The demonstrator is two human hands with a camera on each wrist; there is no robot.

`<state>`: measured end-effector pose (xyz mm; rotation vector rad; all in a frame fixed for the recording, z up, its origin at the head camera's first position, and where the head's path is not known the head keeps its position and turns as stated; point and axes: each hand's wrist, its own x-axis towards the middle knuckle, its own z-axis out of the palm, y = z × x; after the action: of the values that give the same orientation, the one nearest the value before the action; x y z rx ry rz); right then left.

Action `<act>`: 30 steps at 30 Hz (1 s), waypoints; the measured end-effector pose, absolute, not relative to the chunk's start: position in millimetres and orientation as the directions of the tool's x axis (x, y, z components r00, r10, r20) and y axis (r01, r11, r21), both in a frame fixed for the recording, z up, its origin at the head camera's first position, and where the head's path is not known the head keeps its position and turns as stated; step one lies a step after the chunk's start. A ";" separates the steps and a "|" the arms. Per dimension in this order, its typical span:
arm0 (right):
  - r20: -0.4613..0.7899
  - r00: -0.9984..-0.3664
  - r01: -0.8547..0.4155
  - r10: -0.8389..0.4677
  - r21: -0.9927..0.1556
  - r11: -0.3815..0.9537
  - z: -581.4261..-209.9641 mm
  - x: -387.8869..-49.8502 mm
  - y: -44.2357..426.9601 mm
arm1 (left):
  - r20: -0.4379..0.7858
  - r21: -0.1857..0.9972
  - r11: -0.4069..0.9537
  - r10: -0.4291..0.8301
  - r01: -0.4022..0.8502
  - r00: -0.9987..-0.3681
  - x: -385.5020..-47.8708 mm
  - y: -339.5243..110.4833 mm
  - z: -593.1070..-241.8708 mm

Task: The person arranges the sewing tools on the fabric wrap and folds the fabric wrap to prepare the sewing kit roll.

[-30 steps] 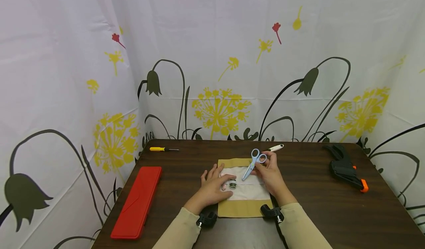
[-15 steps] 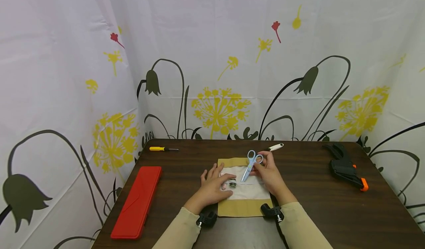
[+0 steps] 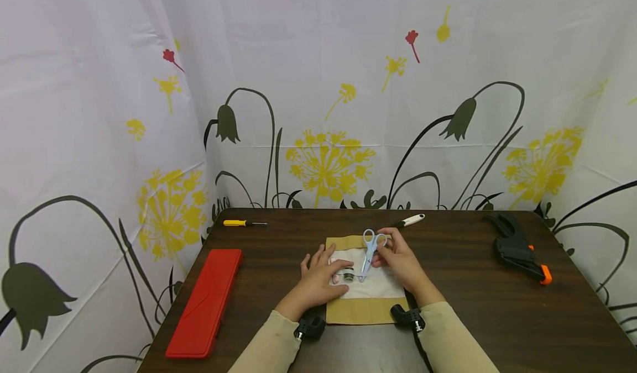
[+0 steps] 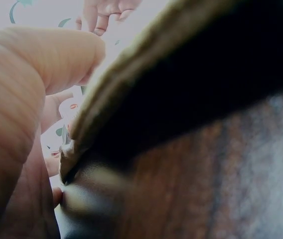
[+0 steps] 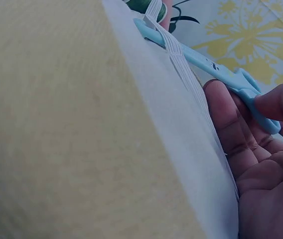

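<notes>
Light blue scissors slant over a tan-bordered cloth organizer with a white inner panel. My right hand pinches them by a finger loop, thumb on top. In the right wrist view, the blades of the scissors pass beneath a white elastic band, and their tip shows past it. Fingers spread, my left hand rests on the organizer's left side, thumb reaching toward a dark green thread spool. In the left wrist view, the organizer's edge stands raised beside the thumb.
A red case lies at the left of the brown table. Behind are a yellow-handled screwdriver and a white-handled tool. A black clamp with orange pads lies to the right. A grey surface is in front of the organizer.
My right hand has moved the scissors left, and they stand steeper, with the tip now lower and close to the green spool. The left hand has stayed in place.
</notes>
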<state>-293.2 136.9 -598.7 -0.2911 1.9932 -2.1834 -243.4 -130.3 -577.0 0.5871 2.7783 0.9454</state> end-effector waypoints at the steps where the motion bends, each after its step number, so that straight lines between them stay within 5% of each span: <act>1: 0.025 -0.965 -0.004 -0.260 -0.997 -0.081 -598.5 -293.1 136.9 | -0.015 0.612 0.725 0.410 0.316 -0.912 -243.4 -130.4 -576.9; 11: 0.007 -0.958 -0.029 -0.285 -0.997 0.073 -599.2 -291.9 137.9 | -0.026 0.612 0.730 0.405 0.306 -0.914 -243.2 -130.4 -576.0; 30: 0.038 -0.948 -0.066 -0.315 -0.995 0.077 -599.3 -290.4 135.3 | -0.015 0.604 0.731 0.410 0.319 -0.912 -243.0 -130.1 -576.0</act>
<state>-290.4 135.3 -599.3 -0.3876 2.1601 -1.9779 -243.0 -130.1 -576.0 0.5898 2.7838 0.9299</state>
